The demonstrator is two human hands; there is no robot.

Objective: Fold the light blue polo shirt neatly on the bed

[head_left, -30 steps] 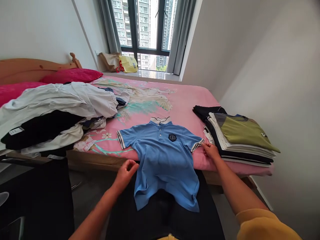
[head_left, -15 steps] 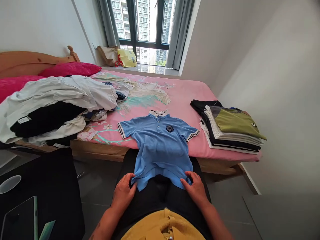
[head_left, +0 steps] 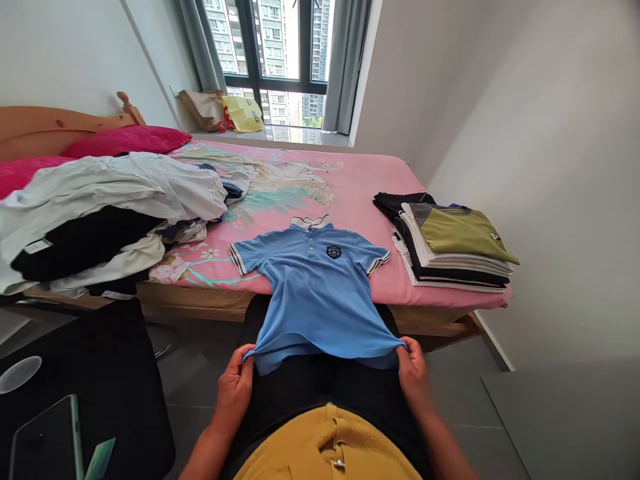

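Note:
A light blue polo shirt (head_left: pixel 320 293) with a white collar, striped sleeve cuffs and a dark chest badge lies front up. Its upper half rests on the bed's edge and its lower half spans my lap. My left hand (head_left: pixel 237 380) pinches the hem's left corner. At the opposite corner, my right hand (head_left: pixel 412 371) grips the hem between thumb and fingers. The front hem is stretched wide between both hands, and part of the back panel shows beneath it.
On the pink bed sheet (head_left: pixel 365 180), a stack of folded clothes (head_left: pixel 460 247) stands right and a loose heap of clothes (head_left: pixel 115 193) lies left. A black surface (head_left: pixel 115 373) at lower left bears a phone (head_left: pixel 47 440) and a translucent round item (head_left: pixel 20 375).
Both hands have moved apart and closed on the hem corners. The shirt's bunched lower edge is now pulled out wide and taut. The view has shifted slightly.

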